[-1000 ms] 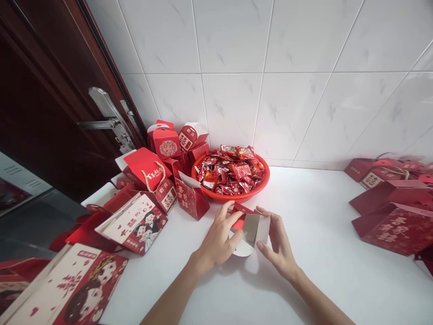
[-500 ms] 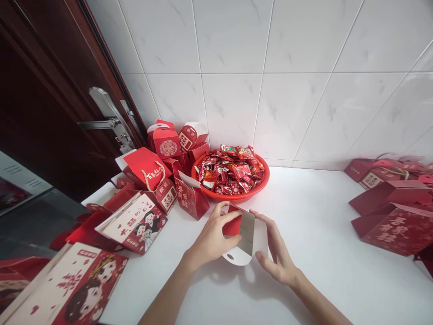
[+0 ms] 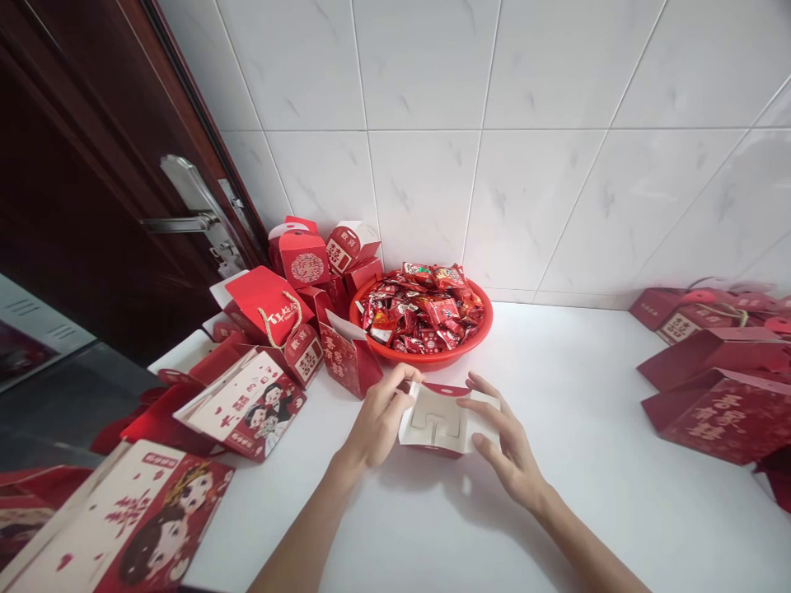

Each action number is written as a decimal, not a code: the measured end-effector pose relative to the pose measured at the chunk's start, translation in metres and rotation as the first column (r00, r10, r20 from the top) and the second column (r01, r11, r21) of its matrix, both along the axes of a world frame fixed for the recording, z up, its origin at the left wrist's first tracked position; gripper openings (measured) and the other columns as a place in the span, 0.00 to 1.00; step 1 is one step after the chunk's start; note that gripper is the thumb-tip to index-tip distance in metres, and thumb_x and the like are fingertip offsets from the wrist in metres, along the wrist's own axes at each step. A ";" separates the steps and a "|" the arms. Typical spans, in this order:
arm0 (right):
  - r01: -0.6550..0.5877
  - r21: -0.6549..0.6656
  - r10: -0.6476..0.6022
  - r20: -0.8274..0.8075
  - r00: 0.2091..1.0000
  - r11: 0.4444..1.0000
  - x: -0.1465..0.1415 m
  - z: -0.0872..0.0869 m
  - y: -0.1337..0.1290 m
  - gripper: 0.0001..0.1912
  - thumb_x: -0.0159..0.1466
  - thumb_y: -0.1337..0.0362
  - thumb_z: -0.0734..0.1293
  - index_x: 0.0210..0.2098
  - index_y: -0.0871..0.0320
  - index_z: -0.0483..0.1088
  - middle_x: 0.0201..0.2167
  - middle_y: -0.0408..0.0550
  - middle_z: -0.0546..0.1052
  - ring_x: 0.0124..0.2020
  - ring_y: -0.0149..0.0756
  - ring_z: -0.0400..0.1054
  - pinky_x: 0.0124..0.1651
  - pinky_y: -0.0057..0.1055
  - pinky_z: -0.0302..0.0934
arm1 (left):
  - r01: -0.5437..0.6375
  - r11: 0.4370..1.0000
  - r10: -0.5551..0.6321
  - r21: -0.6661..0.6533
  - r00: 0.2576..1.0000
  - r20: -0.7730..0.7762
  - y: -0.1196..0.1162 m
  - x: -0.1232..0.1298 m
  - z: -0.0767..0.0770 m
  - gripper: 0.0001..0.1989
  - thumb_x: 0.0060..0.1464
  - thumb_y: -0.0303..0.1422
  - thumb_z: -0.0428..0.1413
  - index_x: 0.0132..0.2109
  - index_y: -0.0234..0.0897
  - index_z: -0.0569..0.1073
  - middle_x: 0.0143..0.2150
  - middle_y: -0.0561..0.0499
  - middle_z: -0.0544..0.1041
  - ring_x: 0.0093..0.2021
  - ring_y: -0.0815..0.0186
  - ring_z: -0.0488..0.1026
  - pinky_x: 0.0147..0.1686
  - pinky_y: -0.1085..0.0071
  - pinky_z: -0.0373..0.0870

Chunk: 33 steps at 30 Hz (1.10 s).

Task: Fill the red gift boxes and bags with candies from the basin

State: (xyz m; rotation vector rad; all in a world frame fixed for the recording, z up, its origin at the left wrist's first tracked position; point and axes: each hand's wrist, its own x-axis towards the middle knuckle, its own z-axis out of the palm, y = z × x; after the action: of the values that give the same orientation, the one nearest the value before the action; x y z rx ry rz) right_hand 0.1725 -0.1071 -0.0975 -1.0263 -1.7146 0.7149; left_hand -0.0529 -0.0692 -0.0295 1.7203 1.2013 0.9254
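Below centre, the box (image 3: 437, 418) sits crosswise between left hand (image 3: 376, 418), pinching its edge, and right hand (image 3: 514, 451), half-open at its flap.

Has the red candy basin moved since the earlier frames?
No, the red basin hasn't shifted; it lines up with the same part of the tiled wall.

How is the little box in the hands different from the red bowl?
The little box has flat sides; the red bowl is round. The box shows its bare inside, while the bowl is heaped with wrapped sweets. Both are open on top.
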 end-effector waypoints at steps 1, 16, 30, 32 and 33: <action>0.018 -0.029 -0.018 -0.001 1.000 0.999 0.000 0.001 0.001 0.20 0.69 0.49 0.63 0.55 0.48 0.75 0.70 0.54 0.62 0.70 0.54 0.57 0.66 0.50 0.60 | -0.020 1.000 0.020 -0.012 1.000 0.004 0.002 -0.001 -0.001 0.10 0.55 0.33 0.45 0.41 0.39 0.69 0.38 0.51 0.77 0.35 0.62 0.69 0.37 0.67 0.65; -0.048 -0.299 0.006 -0.140 0.990 0.953 0.000 0.009 0.004 0.27 0.66 0.52 0.67 0.64 0.47 0.68 0.67 0.47 0.68 0.69 0.54 0.60 0.68 0.54 0.57 | 0.098 0.995 -0.091 0.016 0.967 -0.236 0.017 -0.016 -0.015 0.23 0.61 0.32 0.43 0.58 0.40 0.73 0.62 0.47 0.75 0.64 0.57 0.69 0.65 0.61 0.63; -0.085 -0.383 -0.003 -0.224 0.975 0.920 -0.003 0.008 0.008 0.28 0.65 0.49 0.67 0.64 0.46 0.68 0.68 0.46 0.66 0.70 0.52 0.57 0.69 0.52 0.56 | 0.331 0.917 -0.382 -0.222 0.890 -0.248 0.022 -0.037 -0.013 0.35 0.65 0.49 0.50 0.74 0.46 0.53 0.76 0.49 0.51 0.75 0.57 0.49 0.71 0.57 0.52; -0.090 -0.384 -0.001 -0.232 0.973 0.919 -0.003 0.007 0.010 0.29 0.66 0.48 0.67 0.64 0.46 0.68 0.68 0.46 0.66 0.70 0.52 0.57 0.69 0.52 0.55 | 0.309 0.922 -0.360 -0.234 0.907 -0.221 0.023 -0.037 -0.013 0.34 0.64 0.48 0.51 0.73 0.46 0.55 0.76 0.50 0.53 0.75 0.58 0.51 0.71 0.58 0.54; -0.091 -0.383 -0.003 -0.237 0.971 0.919 -0.003 0.006 0.011 0.29 0.66 0.48 0.67 0.64 0.46 0.68 0.68 0.46 0.66 0.70 0.52 0.57 0.69 0.52 0.55 | 0.293 0.926 -0.344 -0.239 0.916 -0.206 0.024 -0.036 -0.012 0.34 0.64 0.47 0.52 0.73 0.47 0.56 0.76 0.50 0.54 0.75 0.58 0.52 0.70 0.59 0.55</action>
State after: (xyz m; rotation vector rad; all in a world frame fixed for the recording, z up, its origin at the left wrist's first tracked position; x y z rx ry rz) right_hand 0.1694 -0.0961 -0.0916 -1.1228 -1.4223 1.1970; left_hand -0.0891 -0.0454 -0.0420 1.8282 1.0798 0.3865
